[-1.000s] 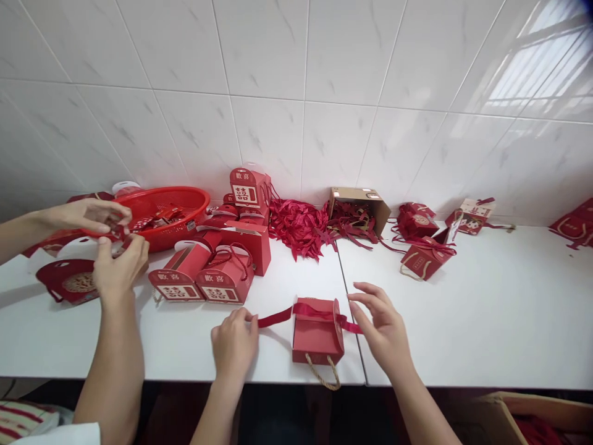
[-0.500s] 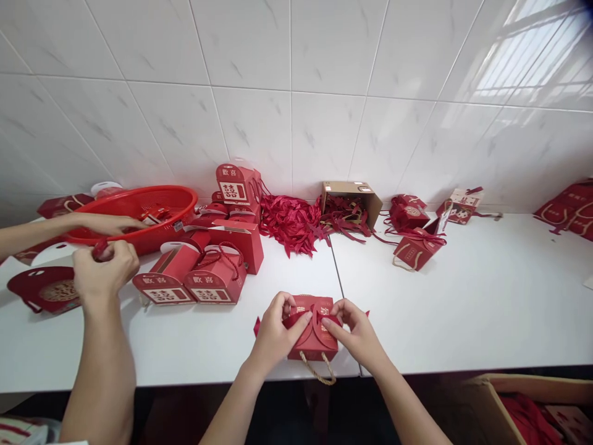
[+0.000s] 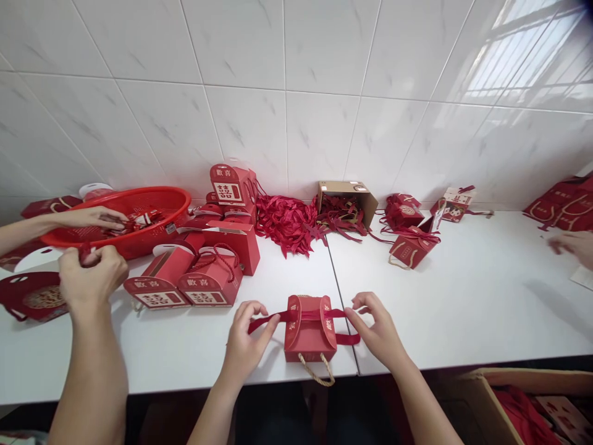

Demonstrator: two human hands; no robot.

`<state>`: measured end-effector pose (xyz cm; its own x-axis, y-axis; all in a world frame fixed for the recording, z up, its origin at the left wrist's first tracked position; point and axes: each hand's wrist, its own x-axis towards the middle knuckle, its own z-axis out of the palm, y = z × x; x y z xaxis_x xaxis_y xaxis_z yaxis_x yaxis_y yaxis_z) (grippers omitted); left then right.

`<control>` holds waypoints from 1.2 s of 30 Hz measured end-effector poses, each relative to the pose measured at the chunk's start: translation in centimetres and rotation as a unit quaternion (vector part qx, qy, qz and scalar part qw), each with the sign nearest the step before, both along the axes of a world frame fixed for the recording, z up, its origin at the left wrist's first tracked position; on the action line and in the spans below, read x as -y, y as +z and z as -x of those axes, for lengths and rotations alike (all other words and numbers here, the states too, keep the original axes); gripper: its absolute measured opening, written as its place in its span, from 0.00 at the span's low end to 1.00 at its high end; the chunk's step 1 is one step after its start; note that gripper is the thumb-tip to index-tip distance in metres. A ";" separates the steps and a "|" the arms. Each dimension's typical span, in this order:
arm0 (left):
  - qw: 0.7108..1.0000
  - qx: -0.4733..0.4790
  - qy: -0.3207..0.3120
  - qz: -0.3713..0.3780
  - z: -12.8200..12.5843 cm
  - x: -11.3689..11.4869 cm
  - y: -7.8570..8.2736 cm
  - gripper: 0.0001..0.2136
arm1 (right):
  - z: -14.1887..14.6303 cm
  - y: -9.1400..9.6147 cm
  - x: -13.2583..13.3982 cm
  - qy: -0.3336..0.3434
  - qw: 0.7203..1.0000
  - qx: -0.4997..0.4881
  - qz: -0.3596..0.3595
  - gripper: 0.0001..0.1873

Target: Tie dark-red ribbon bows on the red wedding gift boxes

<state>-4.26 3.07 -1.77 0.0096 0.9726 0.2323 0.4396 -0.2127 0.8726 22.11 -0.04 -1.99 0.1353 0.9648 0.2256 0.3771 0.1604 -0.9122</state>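
A small red gift box (image 3: 310, 337) with a twisted rope handle (image 3: 319, 374) sits at the table's front edge, between my hands. Dark red ribbon (image 3: 311, 316) runs across its top and out on both sides. My left hand (image 3: 252, 334) pinches the ribbon on the left of the box between thumb and fingers. On the other side, my right hand (image 3: 374, 327) pinches the ribbon's right part, while a loose length hangs below it. Both hands are off the box itself.
At left, another person's hands (image 3: 95, 272) work by a red plastic basket (image 3: 173, 238) of small wrapped pieces. Several red boxes (image 3: 208, 287), a ribbon heap (image 3: 287, 222) and a cardboard box (image 3: 370, 204) stand behind. Another hand (image 3: 574, 246) reaches in at right.
My hands have moved apart from the box's top to either side, drawing the ribbon taut across it. A hand has come into view at the far right.
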 end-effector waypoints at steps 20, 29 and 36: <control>0.673 0.660 -0.033 0.333 -1.9 1.1 -0.7 0.10 | 1.0 -3.0 0.9 -0.066 0.805 -0.572 0.142 0.15; 0.616 0.737 0.125 0.248 -1.5 0.5 1.6 0.16 | 1.1 -3.1 1.5 -0.131 0.819 -0.554 0.075 0.12; 0.799 0.582 0.148 0.034 -0.7 -0.1 4.1 0.11 | 0.5 0.3 1.5 -0.211 0.891 -0.399 -0.042 0.14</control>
